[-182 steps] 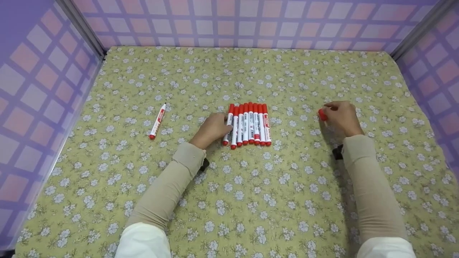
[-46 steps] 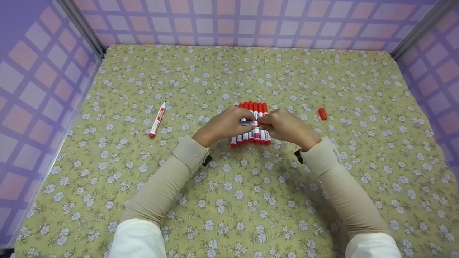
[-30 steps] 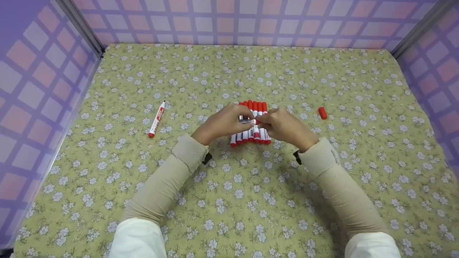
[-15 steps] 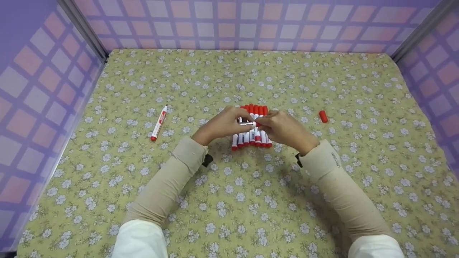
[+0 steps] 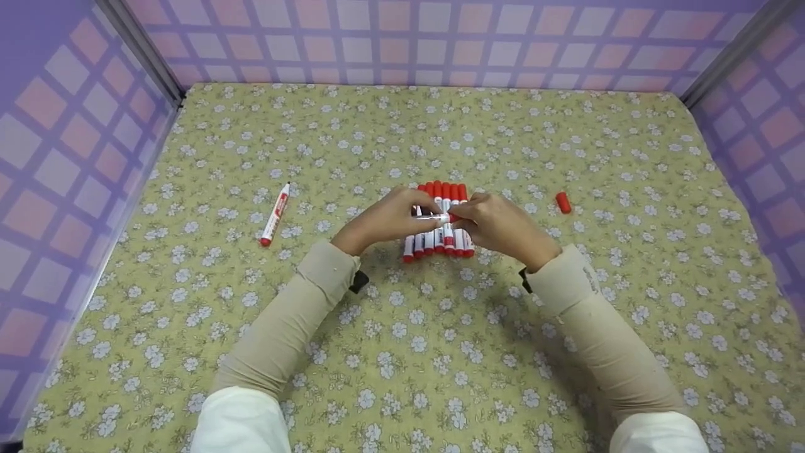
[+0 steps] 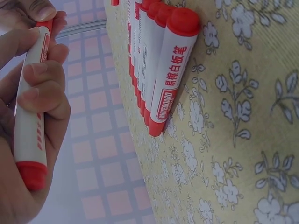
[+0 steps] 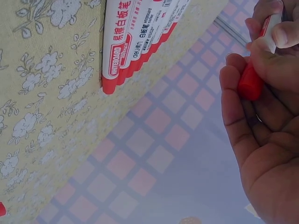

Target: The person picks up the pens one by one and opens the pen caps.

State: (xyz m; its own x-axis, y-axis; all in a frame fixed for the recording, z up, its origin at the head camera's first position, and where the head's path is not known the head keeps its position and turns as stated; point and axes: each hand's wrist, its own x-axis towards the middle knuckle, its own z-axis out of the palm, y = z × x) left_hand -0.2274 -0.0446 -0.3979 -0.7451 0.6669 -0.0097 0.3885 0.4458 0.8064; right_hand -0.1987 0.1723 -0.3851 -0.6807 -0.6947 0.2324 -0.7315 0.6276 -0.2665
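Note:
Just above a row of several red-capped white markers (image 5: 436, 242) my two hands hold one marker (image 5: 434, 218) crosswise. My left hand (image 5: 393, 214) curls round its white barrel (image 6: 32, 107), with the red butt end (image 6: 31, 174) sticking out below my fingers. My right hand (image 5: 484, 217) pinches the red cap (image 7: 249, 84) at the other end. Fingers hide the joint, so whether the cap is on or off the barrel is unclear. The row (image 6: 159, 70) lies flat on the flowered cloth (image 5: 415, 352), also in the right wrist view (image 7: 135, 42).
An uncapped marker (image 5: 275, 214) lies alone to the left of the row. A loose red cap (image 5: 563, 202) lies to the right. Purple checked walls (image 5: 434, 44) close in the back and both sides.
Six seconds ago my left hand rested on the row and my right was at the loose cap. Both now hold one marker over the row, barely moving in the last second.

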